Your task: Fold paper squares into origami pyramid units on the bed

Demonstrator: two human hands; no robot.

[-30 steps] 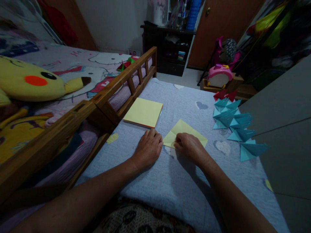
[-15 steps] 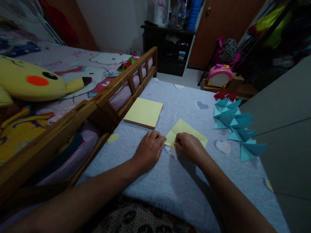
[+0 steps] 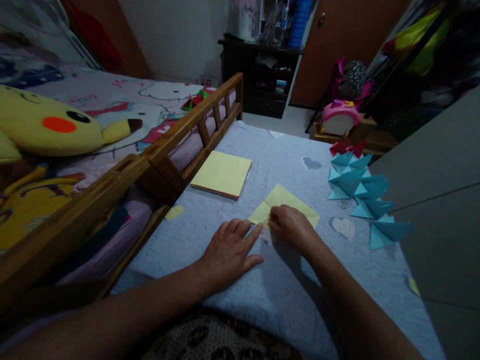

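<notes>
A folded yellow paper sheet (image 3: 285, 202) lies on the pale blue quilt (image 3: 277, 280) in front of me. My right hand (image 3: 294, 229) rests on the sheet's near corner with its fingers curled and pressed together on the paper. My left hand (image 3: 228, 252) lies flat on the quilt just left of the sheet, fingers stretched out, fingertips close to the sheet's near corner and holding nothing.
A stack of yellow square paper (image 3: 222, 173) sits further back on the left. Several folded blue paper shapes (image 3: 362, 192) lie in a row on the right, with red ones (image 3: 343, 147) behind. A wooden bed rail (image 3: 157, 155) runs along the left, and a grey panel (image 3: 442, 210) stands on the right.
My left hand has drawn back toward me from the sheet's corner and flattened out on the quilt. My right hand has stayed on the paper.
</notes>
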